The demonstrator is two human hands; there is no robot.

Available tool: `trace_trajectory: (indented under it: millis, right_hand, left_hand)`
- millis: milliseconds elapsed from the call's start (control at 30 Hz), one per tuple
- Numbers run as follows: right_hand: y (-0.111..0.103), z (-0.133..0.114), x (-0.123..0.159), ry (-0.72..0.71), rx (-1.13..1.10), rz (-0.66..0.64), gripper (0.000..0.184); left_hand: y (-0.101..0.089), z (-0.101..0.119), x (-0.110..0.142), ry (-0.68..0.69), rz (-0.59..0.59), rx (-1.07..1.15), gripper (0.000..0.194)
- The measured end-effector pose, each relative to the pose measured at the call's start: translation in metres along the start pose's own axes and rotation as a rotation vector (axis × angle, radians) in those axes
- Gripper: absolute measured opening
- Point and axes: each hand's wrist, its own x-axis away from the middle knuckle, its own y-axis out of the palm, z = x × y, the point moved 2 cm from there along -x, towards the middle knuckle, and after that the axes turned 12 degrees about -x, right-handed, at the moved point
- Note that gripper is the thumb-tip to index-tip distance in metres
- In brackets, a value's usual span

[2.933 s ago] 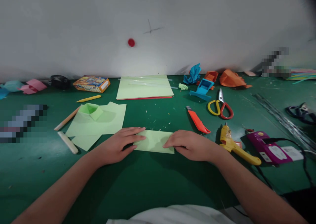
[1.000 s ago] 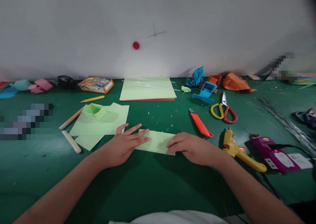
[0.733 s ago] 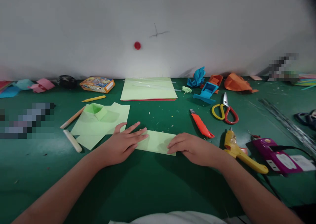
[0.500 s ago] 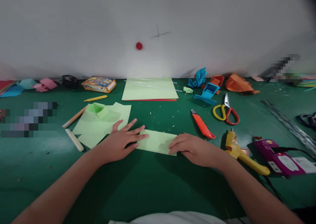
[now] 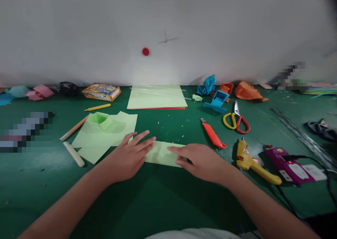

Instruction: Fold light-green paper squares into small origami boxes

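Observation:
A folded strip of light green paper (image 5: 161, 153) lies flat on the green table (image 5: 163, 204) in front of me. My left hand (image 5: 129, 156) rests on its left end, fingers stretched out and spread. On the right end lies my right hand (image 5: 198, 161), its fingers extended and pressed flat along the paper, pointing left. Neither hand grips anything.
Green sheets with a small folded box (image 5: 101, 121) lie at left, beside a white stick (image 5: 73, 153) and pencils. A green paper stack (image 5: 157, 97) sits at the back. Right of my hands: orange cutter (image 5: 212, 138), scissors (image 5: 235, 119), yellow glue gun (image 5: 252, 163), purple device (image 5: 286, 165).
My right hand has uncurled and slid left over the paper, fingers now flat. My left hand's fingers spread wider than at first. The view shifted slightly.

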Motion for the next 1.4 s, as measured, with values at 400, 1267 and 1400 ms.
trace_trajectory:
  millis: [400, 1267, 1400]
  right_hand:
    - [0.017, -0.036, -0.067, 0.141, 0.423, -0.180, 0.062]
    - [-0.015, 0.004, 0.008, 0.457, 0.511, -0.255, 0.073]
    - [-0.016, 0.007, 0.015, 0.488, 0.499, -0.232, 0.071]
  left_hand:
    - [0.012, 0.000, 0.009, -0.063, -0.020, 0.000, 0.060]
    - [0.007, -0.005, 0.008, -0.124, -0.200, 0.229, 0.052]
    - [0.006, -0.004, 0.008, -0.131, -0.216, 0.234, 0.052]
